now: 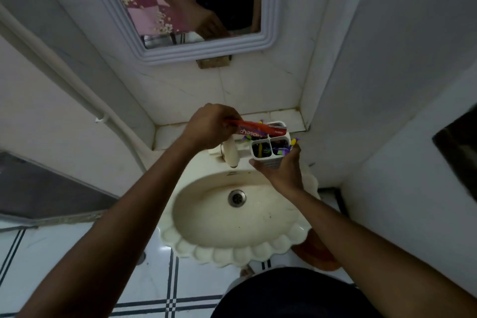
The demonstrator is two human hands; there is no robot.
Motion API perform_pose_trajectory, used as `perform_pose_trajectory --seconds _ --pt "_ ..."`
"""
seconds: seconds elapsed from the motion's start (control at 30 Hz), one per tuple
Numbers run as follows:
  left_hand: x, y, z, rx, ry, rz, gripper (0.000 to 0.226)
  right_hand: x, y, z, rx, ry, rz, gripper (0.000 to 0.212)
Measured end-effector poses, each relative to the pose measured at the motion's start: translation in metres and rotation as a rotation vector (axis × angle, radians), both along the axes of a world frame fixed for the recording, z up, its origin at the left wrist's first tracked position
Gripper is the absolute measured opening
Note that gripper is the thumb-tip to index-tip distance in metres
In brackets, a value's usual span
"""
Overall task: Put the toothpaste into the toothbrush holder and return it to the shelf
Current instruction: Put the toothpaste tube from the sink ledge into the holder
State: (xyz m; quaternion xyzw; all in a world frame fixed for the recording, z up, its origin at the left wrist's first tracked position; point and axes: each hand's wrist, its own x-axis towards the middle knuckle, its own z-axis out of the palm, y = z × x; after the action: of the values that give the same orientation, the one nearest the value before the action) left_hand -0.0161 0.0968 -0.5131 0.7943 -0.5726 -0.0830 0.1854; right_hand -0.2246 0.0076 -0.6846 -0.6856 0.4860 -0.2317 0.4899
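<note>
Above the cream sink (206, 217), the right hand (282, 170) is wrapped around the base of a white toothbrush holder (269, 148), lifted clear of the tiled shelf (281, 116) behind. Left hand (209, 126) is closed on one end of the red toothpaste (255, 131), which lies sideways across the holder's far rim.

The tiled shelf (281, 117) behind the basin (232, 248) lies bare and open from above, hemmed by walls at its back and right, while the tap (230, 153) stands at its front edge, and the toothpaste (260, 129) lies across the holder (268, 150), covering its rear compartments.
</note>
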Motion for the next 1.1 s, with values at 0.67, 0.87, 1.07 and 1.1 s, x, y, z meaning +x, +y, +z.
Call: perform_pose_trajectory --seconds 0.67,0.87,1.07,1.1 --pt "-0.059 -0.046 -0.03 0.28 -0.329 -0.095 0.021 0.0 -0.006 -0.007 0.006 0.035 0.007 0.143" --pt "-0.051 -0.058 -0.036 0.322 -0.357 -0.14 0.021 0.0 -0.005 -0.003 0.019 0.035 0.008 0.135" --pt "-0.026 -0.037 -0.044 0.028 0.105 0.04 0.024 0.002 -0.002 0.006 0.033 0.013 -0.03 0.149" --pt "-0.025 -0.03 -0.046 -0.05 0.153 0.088 0.028 0.004 -0.001 0.007 0.033 0.0 -0.048 0.151"
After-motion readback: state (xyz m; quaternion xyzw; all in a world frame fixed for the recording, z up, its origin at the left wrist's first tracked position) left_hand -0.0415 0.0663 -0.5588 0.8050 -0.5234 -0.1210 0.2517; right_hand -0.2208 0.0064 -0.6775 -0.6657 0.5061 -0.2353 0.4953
